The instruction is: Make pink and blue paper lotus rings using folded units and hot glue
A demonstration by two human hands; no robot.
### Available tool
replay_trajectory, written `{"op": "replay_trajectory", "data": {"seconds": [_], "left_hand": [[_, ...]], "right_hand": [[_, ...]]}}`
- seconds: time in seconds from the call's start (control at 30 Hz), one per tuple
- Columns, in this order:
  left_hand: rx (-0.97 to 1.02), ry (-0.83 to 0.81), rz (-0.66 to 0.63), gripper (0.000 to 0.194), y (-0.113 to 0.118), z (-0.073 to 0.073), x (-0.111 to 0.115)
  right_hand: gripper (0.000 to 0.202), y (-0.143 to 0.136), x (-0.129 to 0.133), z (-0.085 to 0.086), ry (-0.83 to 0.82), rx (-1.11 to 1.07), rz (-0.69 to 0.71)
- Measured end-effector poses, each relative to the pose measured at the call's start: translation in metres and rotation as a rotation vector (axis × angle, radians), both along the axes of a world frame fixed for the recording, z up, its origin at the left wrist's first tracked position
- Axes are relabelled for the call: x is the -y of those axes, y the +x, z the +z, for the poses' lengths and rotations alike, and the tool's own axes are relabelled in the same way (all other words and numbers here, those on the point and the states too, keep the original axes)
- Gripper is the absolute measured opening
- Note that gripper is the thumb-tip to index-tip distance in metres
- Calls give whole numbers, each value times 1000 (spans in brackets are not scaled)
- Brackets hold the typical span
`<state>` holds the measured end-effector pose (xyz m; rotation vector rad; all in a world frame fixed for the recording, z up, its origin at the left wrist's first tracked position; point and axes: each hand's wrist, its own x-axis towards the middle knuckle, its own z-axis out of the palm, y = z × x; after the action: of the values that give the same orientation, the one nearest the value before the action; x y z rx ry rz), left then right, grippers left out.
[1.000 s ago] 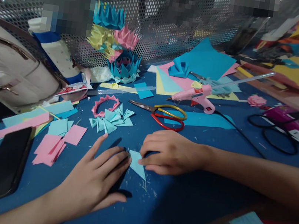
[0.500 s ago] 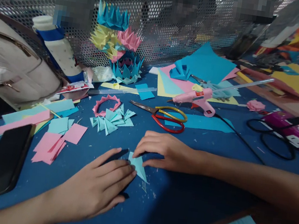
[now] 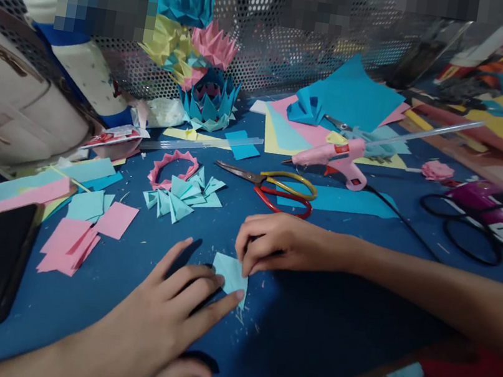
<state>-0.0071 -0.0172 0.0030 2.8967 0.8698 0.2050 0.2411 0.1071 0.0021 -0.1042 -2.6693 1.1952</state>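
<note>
Together, hands [image 3: 169, 315] [image 3: 284, 240] touch paper [image 3: 226, 267]: left splayed, right pinching.

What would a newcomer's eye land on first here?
Probably the spiky blue, yellow and pink paper shapes, stacked before the perforated metal screen at the back. Next, the pink glue gun, behind and right of the scissors. In front, the left hand and right hand touch a light-blue paper.
</note>
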Motion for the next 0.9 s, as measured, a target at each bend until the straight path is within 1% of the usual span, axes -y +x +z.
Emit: {"op": "replay_trajectory", "data": {"seconds": [0.13,0.27,0.5,0.7,0.9], "left_hand": [[-21,30,8,73,5,-1,3],[-56,41,4,73,8,1,3],[-45,38,13,70,6,2,5],[-27,44,18,68,6,2,6],[-6,56,16,68,6,1,6]], "right_hand": [[20,-2,2,0,-32,40,-42],[18,-5,8,1,-35,84,-118],[10,-7,20,-1,67,103,-217],[12,-8,25,-5,166,80,-251],[14,-9,29,-6,221,75,-280]]}}
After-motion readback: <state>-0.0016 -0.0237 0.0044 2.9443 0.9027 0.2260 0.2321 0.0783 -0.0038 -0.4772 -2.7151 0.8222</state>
